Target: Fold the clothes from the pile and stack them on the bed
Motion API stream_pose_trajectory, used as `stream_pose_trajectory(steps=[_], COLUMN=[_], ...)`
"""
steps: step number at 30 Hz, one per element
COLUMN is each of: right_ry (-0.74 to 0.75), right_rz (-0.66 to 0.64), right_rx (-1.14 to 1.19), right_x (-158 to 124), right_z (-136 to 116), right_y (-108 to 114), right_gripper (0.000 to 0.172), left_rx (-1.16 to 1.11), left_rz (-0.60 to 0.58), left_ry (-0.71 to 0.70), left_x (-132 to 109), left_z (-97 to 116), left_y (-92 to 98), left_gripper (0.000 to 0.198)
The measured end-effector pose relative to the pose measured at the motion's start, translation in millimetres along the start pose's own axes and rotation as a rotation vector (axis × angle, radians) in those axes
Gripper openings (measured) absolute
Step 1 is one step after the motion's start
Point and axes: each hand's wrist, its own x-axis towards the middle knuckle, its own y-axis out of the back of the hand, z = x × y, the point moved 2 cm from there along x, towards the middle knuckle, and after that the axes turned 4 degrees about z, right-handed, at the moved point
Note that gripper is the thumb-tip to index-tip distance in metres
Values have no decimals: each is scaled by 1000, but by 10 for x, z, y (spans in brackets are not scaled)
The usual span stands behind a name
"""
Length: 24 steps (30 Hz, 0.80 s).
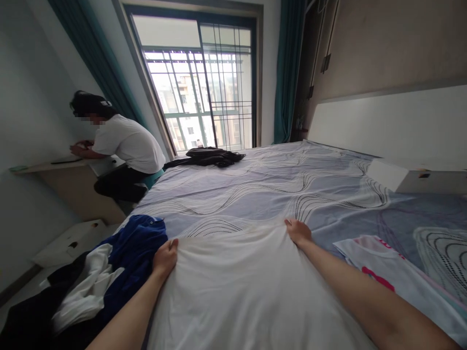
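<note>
A plain white cloth garment (233, 287), its exact kind unclear, stretches between my two hands over the near part of the bed. My left hand (166, 256) is closed on its far left corner. At the far right corner, my right hand (298, 230) pinches the fabric. The lower part of the cloth runs out of view toward me. Beside my left hand lies a blue garment (136, 243), with a crumpled white garment (91, 282) next to it. To the right of my right forearm rests a white shirt with pink print (397, 272).
The bed (255, 182) has a grey patterned sheet. Black clothing (207, 156) lies at its far edge. A white box (419, 175) stands at the right, another box (69, 240) on the floor at left. A person in a white shirt (127, 141) sits at a desk (54, 165).
</note>
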Motion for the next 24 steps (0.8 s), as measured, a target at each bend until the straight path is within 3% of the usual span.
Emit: stream_pose_trajectory(steps=[3,6,7,8,10,11,14,19,22,24], right_ry=[-40,68,201,385,643,669,591,365,188,181], right_rz=[22,129,177,169,25,-40,-165,-176,-133,-74], right_rx=[-58,-65,-44,-7,70,89,69,-66,-121,-106], right_x=[-70,-434,-630,-851,-1275,-1433,-1585,-1181,-1175,-1436], right_z=[-200,-644,-832,-1020,-1290,-1346,-1196,-432,-217,-285], right_y=[78,99,59,-16,-228,-328,-456,-84,162,236], right_gripper=[39,47,52,57,60,59,62,61,56,57], left_rx=[96,167,170,155,125,154,300,458,494,490], left_rz=[-4,105,138,154,-2,-81,-206,-219,-196,-87], left_ry=[76,70,-9,-227,-599,-643,-519,-325,-130,-143], left_x=[39,-266,-455,-674,-1127,-1302,-1491,-1215,-1306,-1595], left_z=[144,583,772,975,1263,1311,1120,483,449,616], left_y=[39,-51,-136,-244,-496,-594,-648,-99,172,202], left_gripper=[37,61,64,61,56,55,54,58,57,56])
